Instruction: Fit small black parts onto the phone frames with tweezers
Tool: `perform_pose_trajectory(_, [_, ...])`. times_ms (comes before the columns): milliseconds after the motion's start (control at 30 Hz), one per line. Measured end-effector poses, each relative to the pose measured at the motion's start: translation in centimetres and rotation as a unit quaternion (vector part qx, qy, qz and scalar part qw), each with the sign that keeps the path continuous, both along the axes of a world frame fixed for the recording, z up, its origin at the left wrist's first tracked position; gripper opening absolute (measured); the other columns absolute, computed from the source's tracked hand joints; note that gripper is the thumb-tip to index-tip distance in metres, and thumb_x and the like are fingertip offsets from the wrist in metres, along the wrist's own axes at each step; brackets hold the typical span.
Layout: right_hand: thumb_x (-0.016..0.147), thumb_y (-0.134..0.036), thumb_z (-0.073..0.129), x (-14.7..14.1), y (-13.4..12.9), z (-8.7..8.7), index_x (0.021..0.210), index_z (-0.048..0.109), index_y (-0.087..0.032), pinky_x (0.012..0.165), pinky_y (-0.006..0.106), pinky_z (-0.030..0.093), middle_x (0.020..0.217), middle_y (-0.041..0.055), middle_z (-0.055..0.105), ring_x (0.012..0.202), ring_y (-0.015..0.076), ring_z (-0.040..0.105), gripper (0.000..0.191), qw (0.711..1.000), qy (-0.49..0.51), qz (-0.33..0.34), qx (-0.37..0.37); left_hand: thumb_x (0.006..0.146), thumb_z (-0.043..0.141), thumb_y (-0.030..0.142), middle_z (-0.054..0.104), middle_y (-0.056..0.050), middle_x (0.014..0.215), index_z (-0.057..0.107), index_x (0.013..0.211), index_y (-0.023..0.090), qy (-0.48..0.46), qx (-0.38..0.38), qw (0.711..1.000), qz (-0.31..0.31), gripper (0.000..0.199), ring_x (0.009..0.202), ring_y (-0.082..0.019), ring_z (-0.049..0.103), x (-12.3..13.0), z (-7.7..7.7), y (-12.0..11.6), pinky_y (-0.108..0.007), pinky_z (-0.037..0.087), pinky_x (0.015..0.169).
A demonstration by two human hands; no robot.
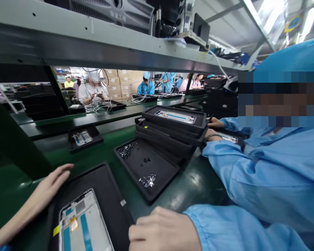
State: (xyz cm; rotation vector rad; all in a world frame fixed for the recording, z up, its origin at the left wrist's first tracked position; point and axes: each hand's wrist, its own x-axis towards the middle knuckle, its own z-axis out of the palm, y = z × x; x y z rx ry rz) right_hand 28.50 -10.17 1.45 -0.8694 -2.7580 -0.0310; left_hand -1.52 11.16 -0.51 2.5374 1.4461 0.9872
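In front of me a black tray (112, 195) holds a silver phone frame (94, 212) with blue strips and a small orange-gold patch. My left hand (54, 179) reaches over the tray's far left corner, its fingers stretched out and holding nothing. Close by the tray's right edge is my right hand (164, 230), its fingers curled under. Whatever those fingers may hold is hidden. Beyond the hands, a second black tray (161, 160) carries small dark parts (126, 150) at its far end and shiny metal pieces (148, 180) at its near end.
Stacked black trays (172, 136) stand behind the parts tray, a phone frame (176, 116) on top. Another tray (96, 137) with a frame lies far left. A co-worker's blue sleeve (225, 167) is close on the right. A metal shelf (107, 48) spans overhead.
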Motion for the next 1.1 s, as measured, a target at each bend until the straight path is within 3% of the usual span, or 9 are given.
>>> perform_pose_trajectory(133, [0.082, -0.029, 0.059, 1.8, 4.4, 2.6, 0.083, 0.060, -0.022, 0.051, 0.018, 0.039, 0.083, -0.0014, 0.062, 0.071, 0.0086, 0.058, 0.008, 0.991, 0.107, -0.020, -0.077, 0.079, 0.049, 0.054, 0.067, 0.003, 0.102, 0.063, 0.097, 0.028, 0.010, -0.087, 0.993, -0.073, 0.035, 0.097, -0.025, 0.061, 1.4, -0.5, -2.0, -0.036, 0.047, 0.087])
perform_pose_trajectory(233, [0.082, -0.025, 0.059, 4.0, 10.2, 3.8, 0.076, 0.063, -0.018, 0.061, 0.019, 0.041, 0.075, 0.0010, 0.063, 0.069, 0.0110, 0.060, 0.009, 0.963, 0.198, -0.173, -0.066, 0.078, 0.047, 0.051, 0.069, -0.001, 0.093, 0.065, 0.091, 0.025, 0.005, -0.101, 0.993, -0.061, 0.034, 0.089, -0.025, 0.063, 3.0, -0.3, -2.9, -0.035, 0.050, 0.081])
perform_pose_trajectory(300, [0.081, -0.020, 0.059, 5.2, 14.0, 3.6, 0.072, 0.063, -0.015, 0.060, 0.020, 0.041, 0.066, 0.0010, 0.061, 0.062, 0.0112, 0.059, 0.011, 0.941, 0.185, -0.273, -0.075, 0.078, 0.044, 0.050, 0.070, -0.004, 0.090, 0.066, 0.088, 0.023, 0.003, -0.092, 0.994, -0.054, 0.036, 0.086, -0.026, 0.064, 3.8, -0.2, -3.4, -0.035, 0.051, 0.077])
perform_pose_trajectory(433, [0.085, -0.014, 0.052, 6.0, 18.6, 1.5, 0.078, 0.064, -0.009, 0.051, 0.019, 0.038, 0.051, -0.0014, 0.054, 0.041, 0.0083, 0.052, 0.015, 0.934, 0.166, -0.303, -0.094, 0.080, 0.042, 0.048, 0.069, -0.007, 0.090, 0.065, 0.090, 0.021, 0.017, -0.092, 0.994, -0.056, 0.038, 0.087, -0.025, 0.064, 4.8, -0.4, -3.9, -0.035, 0.051, 0.077])
perform_pose_trajectory(533, [0.084, -0.018, 0.054, 5.9, 19.4, 0.2, 0.082, 0.066, -0.010, 0.056, 0.019, 0.039, 0.061, 0.0016, 0.060, 0.052, 0.0092, 0.056, 0.014, 0.943, 0.156, -0.279, -0.088, 0.081, 0.042, 0.047, 0.068, -0.007, 0.092, 0.065, 0.092, 0.021, 0.029, -0.100, 0.993, -0.060, 0.037, 0.087, -0.024, 0.063, 4.9, -0.6, -3.8, -0.034, 0.051, 0.077])
perform_pose_trajectory(667, [0.081, -0.021, 0.060, 5.8, 19.4, -0.1, 0.084, 0.068, -0.013, 0.068, 0.019, 0.038, 0.082, 0.0043, 0.062, 0.075, 0.0109, 0.057, 0.012, 0.959, 0.144, -0.237, -0.064, 0.081, 0.042, 0.047, 0.067, -0.007, 0.091, 0.064, 0.093, 0.019, 0.041, -0.093, 0.993, -0.062, 0.038, 0.087, -0.025, 0.062, 5.1, -0.8, -3.5, -0.035, 0.050, 0.077])
perform_pose_trajectory(900, [0.080, -0.026, 0.062, 5.8, 19.6, -0.9, 0.070, 0.067, -0.012, 0.062, 0.020, 0.035, 0.068, 0.0021, 0.058, 0.065, 0.0106, 0.052, 0.018, 0.962, 0.104, -0.245, -0.056, 0.082, 0.041, 0.047, 0.067, -0.006, 0.091, 0.063, 0.093, 0.021, 0.037, -0.093, 0.993, -0.057, 0.035, 0.088, -0.024, 0.062, 5.3, -0.9, -3.6, -0.033, 0.049, 0.077])
perform_pose_trajectory(1100, [0.080, -0.027, 0.062, 5.5, 18.9, -0.9, 0.076, 0.067, -0.014, 0.064, 0.021, 0.036, 0.080, 0.0048, 0.061, 0.074, 0.0138, 0.057, 0.014, 0.963, 0.064, -0.257, -0.048, 0.083, 0.041, 0.047, 0.066, -0.006, 0.094, 0.063, 0.095, 0.021, 0.032, -0.111, 0.992, -0.059, 0.035, 0.089, -0.023, 0.061, 5.1, -0.9, -3.8, -0.034, 0.048, 0.079])
